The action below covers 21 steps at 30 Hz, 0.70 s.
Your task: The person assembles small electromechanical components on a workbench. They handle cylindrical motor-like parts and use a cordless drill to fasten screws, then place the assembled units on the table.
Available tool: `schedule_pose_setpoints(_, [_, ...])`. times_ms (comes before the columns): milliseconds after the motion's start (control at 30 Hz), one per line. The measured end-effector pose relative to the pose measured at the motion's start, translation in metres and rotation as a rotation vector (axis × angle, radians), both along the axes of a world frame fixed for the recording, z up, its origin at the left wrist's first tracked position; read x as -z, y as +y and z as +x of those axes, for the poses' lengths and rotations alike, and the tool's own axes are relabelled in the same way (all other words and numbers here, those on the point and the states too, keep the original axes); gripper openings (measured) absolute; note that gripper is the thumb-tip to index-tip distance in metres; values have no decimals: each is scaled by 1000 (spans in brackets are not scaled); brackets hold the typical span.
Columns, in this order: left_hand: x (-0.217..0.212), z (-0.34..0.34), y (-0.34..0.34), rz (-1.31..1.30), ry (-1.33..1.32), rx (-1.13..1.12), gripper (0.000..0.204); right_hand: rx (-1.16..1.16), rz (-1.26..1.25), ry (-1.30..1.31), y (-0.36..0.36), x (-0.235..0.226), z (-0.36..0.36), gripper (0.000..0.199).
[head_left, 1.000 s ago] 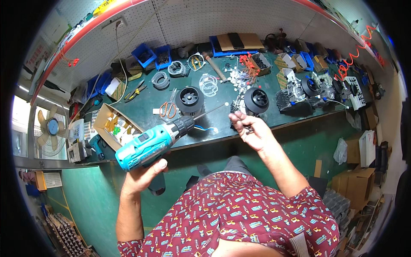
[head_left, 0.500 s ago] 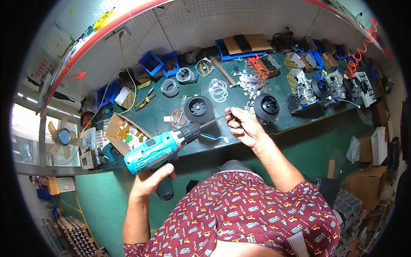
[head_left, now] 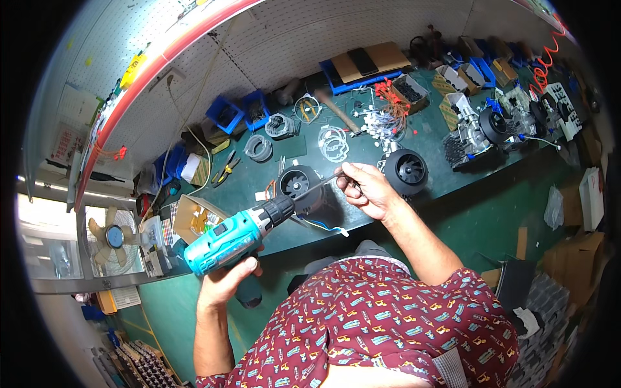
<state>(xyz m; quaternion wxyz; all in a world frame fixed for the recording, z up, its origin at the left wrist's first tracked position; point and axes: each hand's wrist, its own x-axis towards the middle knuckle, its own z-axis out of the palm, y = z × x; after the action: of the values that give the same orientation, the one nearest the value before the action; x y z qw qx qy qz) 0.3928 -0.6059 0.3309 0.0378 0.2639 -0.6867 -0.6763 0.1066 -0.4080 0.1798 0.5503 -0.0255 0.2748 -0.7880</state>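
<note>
The green desk [head_left: 259, 187] spans my head view, metal assemblies [head_left: 471, 132] standing toward its right end. Left of centre is the teal drill [head_left: 226, 239] — raised by the near edge, its chuck aimed up and rightward. Two black, bladed housings stand on the desk: the left housing [head_left: 294, 180] behind the drill's front end, the right housing [head_left: 409, 171] just beside my right hand. My left grip [head_left: 226, 281] is wrapped around the drill's handle. My right grip [head_left: 369, 191] pinches the far end of the bit between thumb and fingers; I cannot identify something dark within its curled fingers. Pliers [head_left: 225, 171] lie farther back. Thinnest is the bit [head_left: 320, 186] — slanting across the left housing in my view.
</note>
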Motion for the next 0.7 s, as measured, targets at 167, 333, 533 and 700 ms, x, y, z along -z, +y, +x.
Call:
schedule_pose_setpoints(167, [-22, -16, -30, -61, -109, 85, 49, -89, -73, -24, -1, 2, -2, 23])
schedule_pose_setpoints(333, [-21, -17, -58, -188, -139, 135, 39, -126, -29, -6, -17, 16, 1, 22])
schedule_pose_setpoints(533, [-40, -42, -70, -149, -240, 125, 33, 33, -200, -99, -37, 34, 8, 21])
schedule_pose_setpoints(700, [-36, -62, -63, 3, -189, 64, 41, 127, -122, 72, -50, 42, -8, 19])
